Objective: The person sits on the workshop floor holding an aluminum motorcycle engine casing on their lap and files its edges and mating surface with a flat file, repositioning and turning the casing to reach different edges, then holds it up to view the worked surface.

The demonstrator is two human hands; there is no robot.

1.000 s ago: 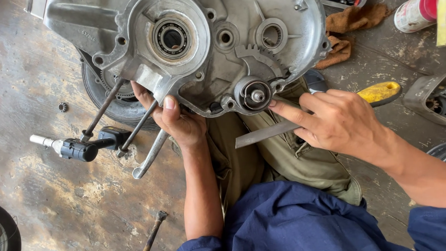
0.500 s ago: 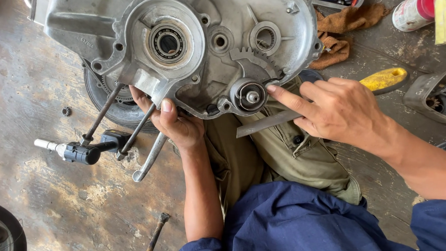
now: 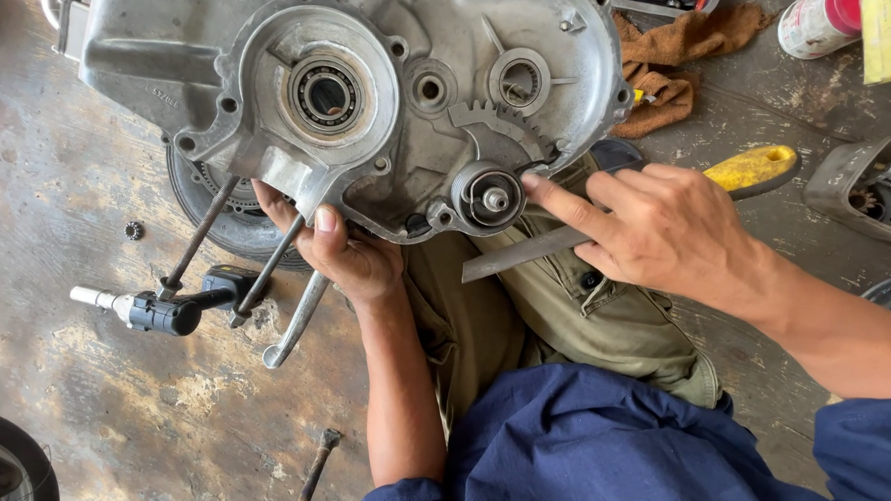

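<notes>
Since 0.5 s ago, a toothed sector gear (image 3: pixel 495 128) shows above the spindle (image 3: pixel 490 195). The right hand (image 3: pixel 665 231) grips a flat metal bar (image 3: pixel 526 254), forefinger at the spindle. The left hand (image 3: pixel 351 255) clasps the engine case (image 3: pixel 359 94) lower edge. Bare floor (image 3: pixel 92 416) lies left.

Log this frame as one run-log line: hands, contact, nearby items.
left hand: grips engine casing lower edge | right hand: holds flat metal tool, forefinger at toothed gear | nearby: yellow-handled tool, brown rag
</notes>
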